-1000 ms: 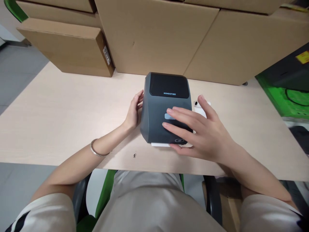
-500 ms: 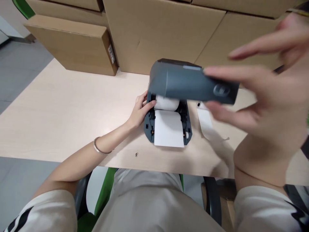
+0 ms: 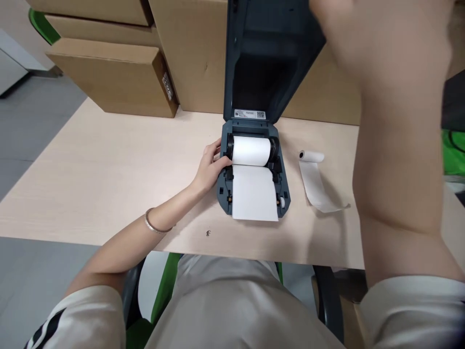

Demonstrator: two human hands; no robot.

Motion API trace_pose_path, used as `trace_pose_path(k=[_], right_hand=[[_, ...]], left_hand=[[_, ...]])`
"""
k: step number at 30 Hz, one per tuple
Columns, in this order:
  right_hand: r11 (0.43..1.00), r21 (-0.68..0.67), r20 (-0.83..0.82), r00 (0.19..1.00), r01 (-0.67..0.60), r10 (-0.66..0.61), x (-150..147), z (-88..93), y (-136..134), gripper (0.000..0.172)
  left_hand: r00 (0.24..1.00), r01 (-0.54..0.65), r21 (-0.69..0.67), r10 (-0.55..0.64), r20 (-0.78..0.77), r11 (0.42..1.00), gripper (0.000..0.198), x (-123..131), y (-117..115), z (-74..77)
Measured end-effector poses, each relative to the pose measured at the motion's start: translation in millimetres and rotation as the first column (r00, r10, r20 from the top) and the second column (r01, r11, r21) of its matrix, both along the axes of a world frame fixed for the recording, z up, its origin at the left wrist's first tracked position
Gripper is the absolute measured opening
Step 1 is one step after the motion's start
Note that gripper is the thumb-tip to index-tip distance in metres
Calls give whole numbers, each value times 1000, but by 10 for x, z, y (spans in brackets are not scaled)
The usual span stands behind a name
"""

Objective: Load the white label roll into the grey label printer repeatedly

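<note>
A dark blue-grey label printer (image 3: 283, 189) sits on the table with its lid (image 3: 272, 43) raised steeply. Inside lies a white label roll (image 3: 251, 151), and a strip of its paper (image 3: 254, 194) runs forward over the front edge. My left hand (image 3: 212, 165) grips the printer's left side, thumb over the inner rim beside the roll and fingers outside. At the top right, my right hand (image 3: 385, 34) is at the lid's edge, close to the camera and partly blurred. Its fingertips are cut off by the frame.
A small paper roll (image 3: 311, 156) with a loose tail lies right of the printer. Cardboard boxes (image 3: 109, 82) stand along the back of the table (image 3: 90, 179). A small dark scrap (image 3: 208, 233) lies near the front edge.
The lid has swung up and back with my right hand, baring the printer's inside and a sticker near the hinge. My left hand has stayed on the printer's side.
</note>
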State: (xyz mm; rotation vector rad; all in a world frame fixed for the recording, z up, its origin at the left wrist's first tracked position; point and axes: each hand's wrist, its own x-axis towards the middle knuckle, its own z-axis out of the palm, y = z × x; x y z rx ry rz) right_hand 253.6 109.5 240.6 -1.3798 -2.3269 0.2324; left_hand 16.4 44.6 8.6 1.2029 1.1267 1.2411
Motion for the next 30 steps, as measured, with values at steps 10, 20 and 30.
trace_pose_path(k=[10, 20, 30], right_hand=[[958, -273, 568, 790, -82, 230, -322, -861, -430, 56], [977, -185, 518, 833, -110, 192, -353, -1054, -243, 66], [991, -7, 146, 980, -132, 132, 825, -208, -511, 90]], left_hand=[[1000, -28, 16, 28, -8, 999, 65, 55, -88, 148], [999, -35, 51, 36, -20, 998, 60, 49, -45, 93], [1000, -14, 70, 12, 29, 997, 48, 71, -71, 160]])
